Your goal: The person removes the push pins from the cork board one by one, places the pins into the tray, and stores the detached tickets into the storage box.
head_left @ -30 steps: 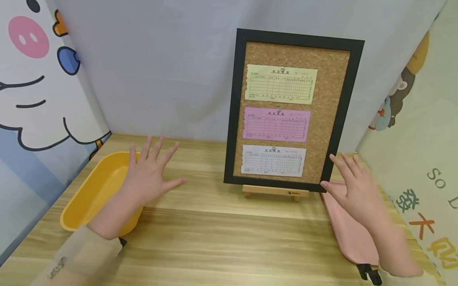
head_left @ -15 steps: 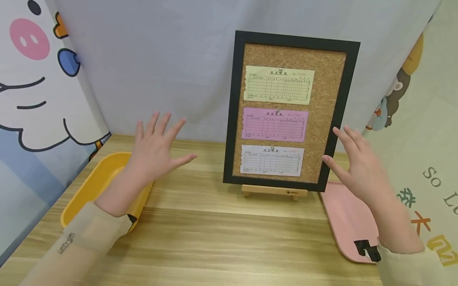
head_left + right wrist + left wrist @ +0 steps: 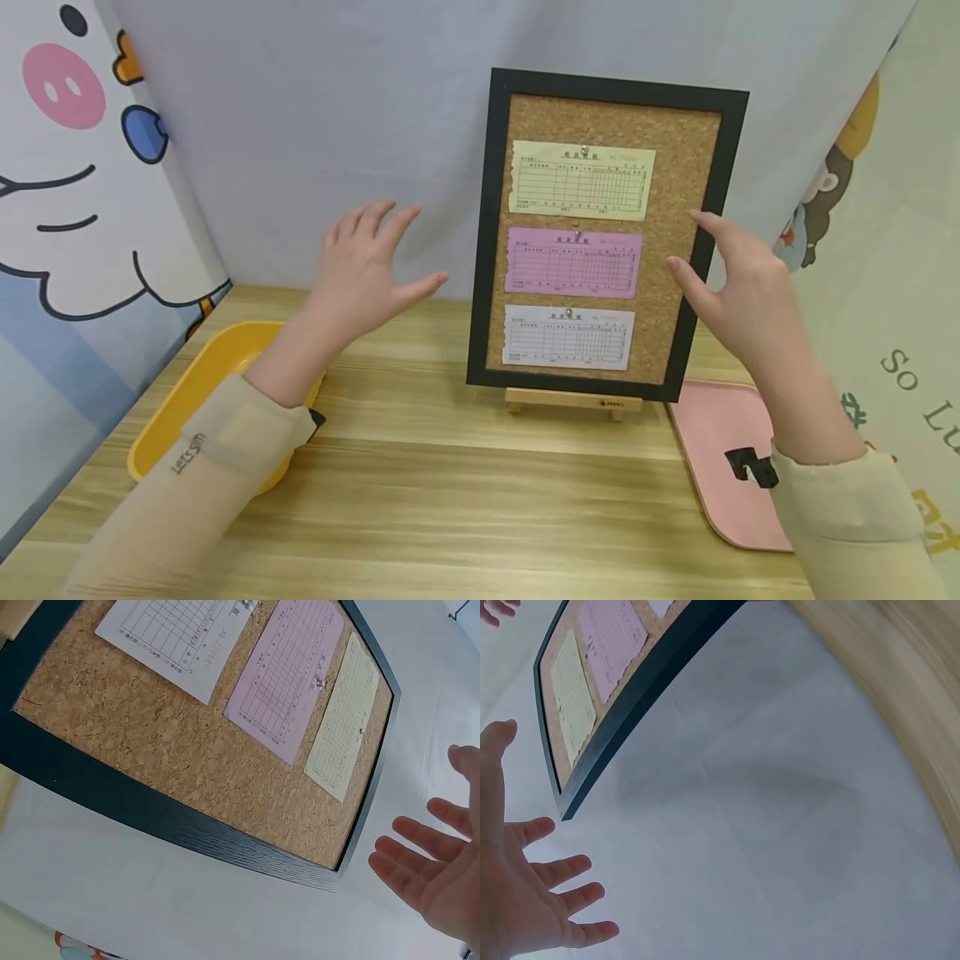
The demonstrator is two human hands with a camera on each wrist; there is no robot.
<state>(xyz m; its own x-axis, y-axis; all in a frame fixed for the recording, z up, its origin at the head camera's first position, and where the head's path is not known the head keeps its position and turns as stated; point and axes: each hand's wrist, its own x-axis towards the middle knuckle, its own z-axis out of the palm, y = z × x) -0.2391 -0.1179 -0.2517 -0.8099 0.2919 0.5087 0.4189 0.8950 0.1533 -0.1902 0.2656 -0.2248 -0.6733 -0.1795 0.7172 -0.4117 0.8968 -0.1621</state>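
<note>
A black-framed cork board (image 3: 682,167) leans on a small wooden easel (image 3: 572,402). Pinned to it, top to bottom, are a yellow receipt slip (image 3: 581,179), a pink slip (image 3: 573,263) and a white slip (image 3: 567,337), each with a clear pushpin at its top edge. My left hand (image 3: 367,271) is raised left of the board, fingers spread and holding nothing. On the other side, my right hand (image 3: 750,287) is up near the frame's right edge, thumb and fingers apart. Both wrist views show a gap between hand and frame.
A yellow tray (image 3: 161,417) lies at the left of the wooden table (image 3: 450,517), partly behind my left arm. At the right is a pink tray (image 3: 708,454), partly covered by my right arm. A pale cloth wall (image 3: 337,108) stands behind.
Both hands have risen. The left has also moved right toward the board, and the right has climbed along the frame's right side. The slips and trays stay put; the view has shifted slightly.
</note>
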